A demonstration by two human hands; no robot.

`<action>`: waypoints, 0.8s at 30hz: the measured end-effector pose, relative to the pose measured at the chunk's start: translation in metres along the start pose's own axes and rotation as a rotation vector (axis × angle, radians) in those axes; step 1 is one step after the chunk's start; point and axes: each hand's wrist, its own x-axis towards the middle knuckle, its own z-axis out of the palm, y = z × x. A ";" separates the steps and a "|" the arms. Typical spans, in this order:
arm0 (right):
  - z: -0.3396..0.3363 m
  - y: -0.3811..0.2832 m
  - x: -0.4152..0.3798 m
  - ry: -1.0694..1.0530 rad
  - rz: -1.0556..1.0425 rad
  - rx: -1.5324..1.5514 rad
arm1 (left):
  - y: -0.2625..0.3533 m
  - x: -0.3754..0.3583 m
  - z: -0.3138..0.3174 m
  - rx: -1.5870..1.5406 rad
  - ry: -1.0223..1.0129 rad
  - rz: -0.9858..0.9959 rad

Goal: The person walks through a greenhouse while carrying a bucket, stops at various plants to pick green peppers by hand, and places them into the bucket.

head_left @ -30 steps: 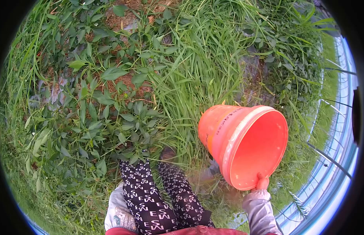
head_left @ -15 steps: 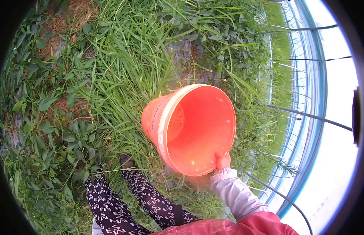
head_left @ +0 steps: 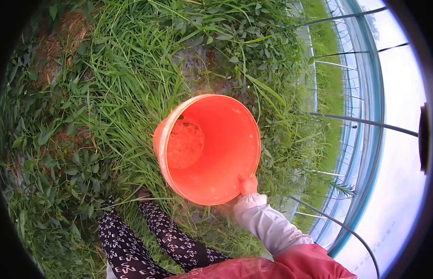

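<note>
Red-orange round plastic bucket hangs tilted over long-bladed green grass, its specked base showing, with the right hand gripping its rim; the left hand is out of view. Holding it up seems the step in hand; moving it calls for a firm rim grip.

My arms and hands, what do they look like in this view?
Your right hand is bare. A pale greyish sleeve with a gathered cuff covers the forearm, with red fabric above it. Your left hand isn't in view.
</note>
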 end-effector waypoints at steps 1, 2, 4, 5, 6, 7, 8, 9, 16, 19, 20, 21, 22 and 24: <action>0.001 -0.002 0.000 0.026 0.000 -0.005 | 0.000 -0.002 0.001 0.004 -0.001 0.000; 0.001 -0.003 0.001 0.021 0.008 -0.008 | -0.001 -0.001 0.001 0.007 0.000 -0.005; 0.002 -0.002 0.001 0.039 -0.007 -0.102 | -0.003 -0.004 0.000 0.016 0.003 -0.014; 0.005 -0.003 0.004 0.032 -0.006 -0.100 | -0.003 -0.007 0.001 0.013 0.000 -0.014; 0.006 -0.002 0.003 0.015 0.000 -0.039 | -0.001 -0.008 -0.001 0.020 -0.002 -0.013; 0.003 0.000 0.000 0.001 0.012 0.008 | -0.003 -0.013 0.001 0.022 -0.013 -0.010; -0.004 -0.002 -0.002 -0.003 0.033 -0.018 | -0.010 -0.022 0.003 0.024 -0.022 -0.020; -0.004 -0.004 -0.002 0.032 0.005 -0.026 | -0.014 -0.031 0.003 0.031 -0.032 -0.020; -0.003 -0.010 0.007 -0.061 0.080 -0.096 | -0.022 -0.122 -0.034 0.121 -0.142 -0.118; -0.012 0.000 0.021 -0.065 0.105 -0.099 | -0.005 -0.121 -0.058 0.131 -0.172 -0.162; -0.012 0.000 0.021 -0.054 0.118 -0.095 | 0.003 -0.119 -0.068 0.127 -0.159 -0.170; -0.012 -0.003 0.018 -0.038 0.122 -0.117 | 0.012 -0.113 -0.077 0.112 -0.131 -0.166; -0.008 -0.007 0.016 -0.030 0.124 -0.125 | 0.005 -0.109 -0.076 0.096 -0.041 -0.077; -0.015 -0.002 0.022 -0.060 0.144 -0.115 | 0.015 -0.101 -0.082 -0.002 0.107 -0.015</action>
